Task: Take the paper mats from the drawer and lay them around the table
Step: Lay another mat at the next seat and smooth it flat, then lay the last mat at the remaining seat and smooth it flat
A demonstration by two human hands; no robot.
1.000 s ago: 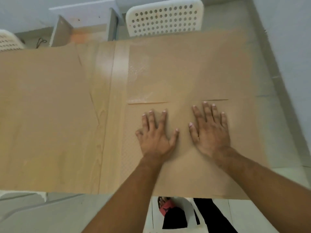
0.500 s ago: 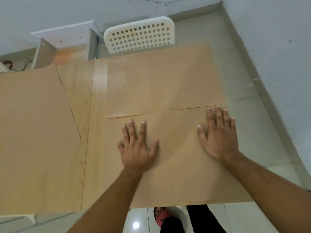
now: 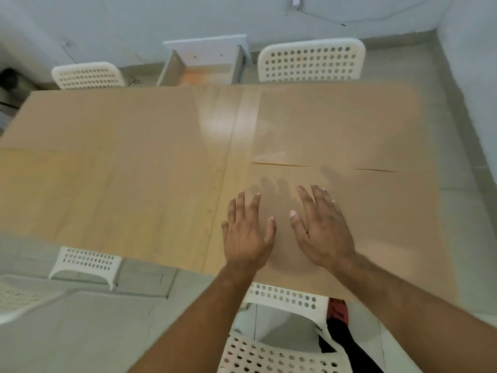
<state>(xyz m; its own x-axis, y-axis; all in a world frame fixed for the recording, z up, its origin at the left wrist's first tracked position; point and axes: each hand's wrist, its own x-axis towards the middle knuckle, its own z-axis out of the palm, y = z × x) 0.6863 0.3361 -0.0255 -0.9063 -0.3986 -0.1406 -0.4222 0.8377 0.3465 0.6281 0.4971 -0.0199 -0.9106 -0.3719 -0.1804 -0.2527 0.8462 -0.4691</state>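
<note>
Wooden table (image 3: 161, 211): runs well left of both hands, apparently bare wood there.

Three brown paper mats laid:
- near-right mat (image 3: 376, 224) directly beneath both hands, far edge just beyond the fingertips
- far-right mat (image 3: 336, 125) ahead of the hands, meeting that edge
- far-left mat (image 3: 107, 117) well ahead and left

Open drawer (image 3: 204, 68) beyond the table, ahead of the left hand.

Left hand (image 3: 246, 227) and right hand (image 3: 321, 227): flat, fingers spread, holding nothing. Judging by shadows cast ahead, probably just above the paper; contact not confirmed.

Advised: press lightly, sweep outward from the centre, keep the far edge square against the neighbouring mat, avoid dragging the sheet over the near table edge.
</note>
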